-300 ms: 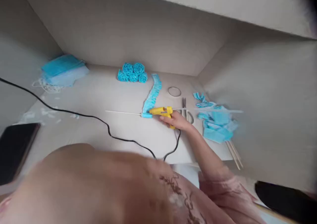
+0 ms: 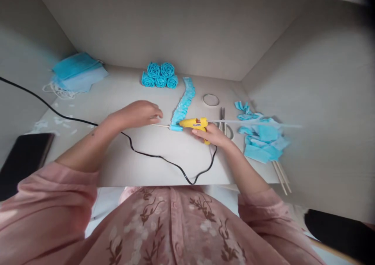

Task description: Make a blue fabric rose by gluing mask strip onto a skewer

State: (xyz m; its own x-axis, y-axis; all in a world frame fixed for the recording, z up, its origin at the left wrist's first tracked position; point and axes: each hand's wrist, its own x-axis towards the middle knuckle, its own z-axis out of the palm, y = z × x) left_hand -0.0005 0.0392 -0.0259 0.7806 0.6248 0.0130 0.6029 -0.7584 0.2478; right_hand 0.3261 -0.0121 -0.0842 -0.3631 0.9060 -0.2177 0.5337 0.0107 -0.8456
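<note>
Ruffled blue fabric strip (image 2: 183, 101): located at the middle of my worktop (image 2: 140, 175), running from near the back wall (image 2: 164, 26) toward me. Its near end is a smooth blue roll (image 2: 176, 128) at the tip of a thin pale stick (image 2: 161, 125), which lies crosswise.

Findings follow by size. Worktop: pale, walled at the back and on both sides. Scrap heap (image 2: 263, 134): cut blue fabric, piled loosely at the right. Smartphone (image 2: 25, 157): dark screen, at the left edge. Face masks (image 2: 76, 71): stacked in the back left corner, white ear loops spilling out at the front.

My left grip (image 2: 140, 113): lowered over the stick, fingers loosely curled; I cannot tell whether it touches or holds the stick beneath. My right grip (image 2: 215, 135): closed around the handle of a yellow glue gun (image 2: 190, 123). The nozzle points left, at the strip just above the roll; contact cannot be confirmed. A long translucent glue stick (image 2: 254, 123) juts from its rear, and a black cord (image 2: 158, 156) loops across the worktop to the left.

Five rolled rosettes (image 2: 160, 80): blue, two atop three, near the back wall. Scissors (image 2: 222, 113): just beyond my right grip, blades toward the back. Two wooden sticks (image 2: 279, 178): protruding from the scrap heap toward me. Thin ring (image 2: 210, 106): flat, behind the glue gun. White snippets (image 2: 58, 121): scattered at the left.
</note>
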